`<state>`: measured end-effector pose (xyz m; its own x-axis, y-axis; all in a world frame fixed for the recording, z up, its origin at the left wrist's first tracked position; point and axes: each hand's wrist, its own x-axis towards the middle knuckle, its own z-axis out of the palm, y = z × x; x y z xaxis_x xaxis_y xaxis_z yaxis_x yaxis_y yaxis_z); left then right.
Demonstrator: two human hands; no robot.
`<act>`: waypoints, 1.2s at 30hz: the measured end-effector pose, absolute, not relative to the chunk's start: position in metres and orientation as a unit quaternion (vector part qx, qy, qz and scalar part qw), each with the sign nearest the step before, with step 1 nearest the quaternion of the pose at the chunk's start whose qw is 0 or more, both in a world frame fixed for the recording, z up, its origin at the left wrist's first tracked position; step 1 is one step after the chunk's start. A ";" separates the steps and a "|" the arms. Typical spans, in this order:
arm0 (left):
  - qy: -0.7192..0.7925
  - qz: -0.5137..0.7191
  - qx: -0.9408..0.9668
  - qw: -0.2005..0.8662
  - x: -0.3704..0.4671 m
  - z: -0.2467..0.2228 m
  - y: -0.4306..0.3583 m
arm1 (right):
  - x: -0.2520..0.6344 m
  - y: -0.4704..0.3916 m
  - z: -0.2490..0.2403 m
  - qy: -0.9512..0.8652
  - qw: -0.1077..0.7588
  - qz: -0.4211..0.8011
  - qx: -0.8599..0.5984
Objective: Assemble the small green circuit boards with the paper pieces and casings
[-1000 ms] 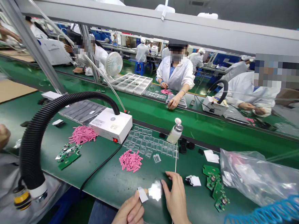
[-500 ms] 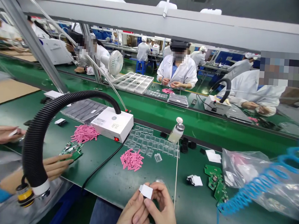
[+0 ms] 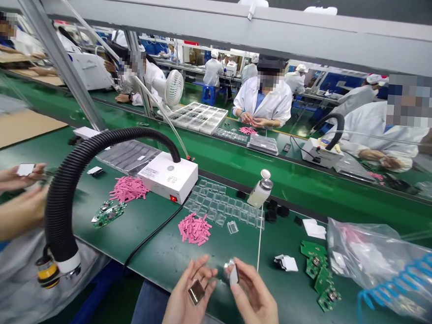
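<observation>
My left hand (image 3: 186, 298) is turned palm up, fingers curled around a small square LCD screen (image 3: 196, 292) with a dark, mirror-like face. Between the thumb and fingers of my right hand (image 3: 254, 298) is a thin white-backed piece (image 3: 234, 275), seen nearly edge on. A shiny, clear bit (image 3: 228, 267) shows beside its far edge; I cannot tell whether the two are joined. Beyond my hands lie a pile of pink strips (image 3: 194, 228) and several clear plastic frames (image 3: 220, 202) in rows.
A white fume extractor (image 3: 168, 176) with a black hose stands behind. Right are a pump bottle (image 3: 261, 189), a small white-and-black stack (image 3: 286, 263), green circuit boards (image 3: 319, 273), a plastic bag (image 3: 379, 262) and a coiled blue hose (image 3: 396, 278). A co-worker's hands (image 3: 22, 188) are at left.
My hands have moved apart. The screen now lies in my left hand and the white piece is in my right. At left, the co-worker's hand has drawn back from the circuit boards.
</observation>
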<state>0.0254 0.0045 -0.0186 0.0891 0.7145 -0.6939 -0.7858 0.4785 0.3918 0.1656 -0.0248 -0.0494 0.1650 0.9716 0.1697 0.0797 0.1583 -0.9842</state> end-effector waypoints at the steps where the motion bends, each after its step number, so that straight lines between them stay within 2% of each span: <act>1: 0.443 0.518 -0.042 0.730 0.027 -0.018 0.005 | 0.165 -0.027 -0.050 -0.546 0.542 0.372 -0.520; 5: 0.418 0.532 -0.050 0.734 0.031 -0.020 0.005 | 0.157 -0.034 -0.053 -0.647 0.493 0.247 -0.526; 10: 0.408 0.531 -0.065 0.739 0.033 -0.018 0.007 | 0.146 -0.035 -0.055 -0.636 0.511 0.181 -0.549; 17: 0.412 0.524 -0.050 0.744 0.031 -0.022 0.002 | 0.150 -0.033 -0.051 -0.589 0.514 0.198 -0.591; 23: 0.343 0.493 0.028 0.799 0.032 -0.033 -0.009 | 0.159 -0.018 -0.033 -0.510 0.491 0.363 -0.605; 26: 0.351 0.482 0.031 0.803 0.032 -0.036 -0.010 | 0.155 -0.015 -0.031 -0.501 0.470 0.408 -0.602; 32: 0.368 0.508 0.008 0.779 0.025 -0.040 -0.007 | 0.152 -0.005 -0.031 -0.553 0.432 0.408 -0.584; 36: 0.350 0.553 -0.049 0.754 0.015 -0.035 -0.003 | 0.153 0.026 -0.036 -0.657 0.378 0.331 -0.563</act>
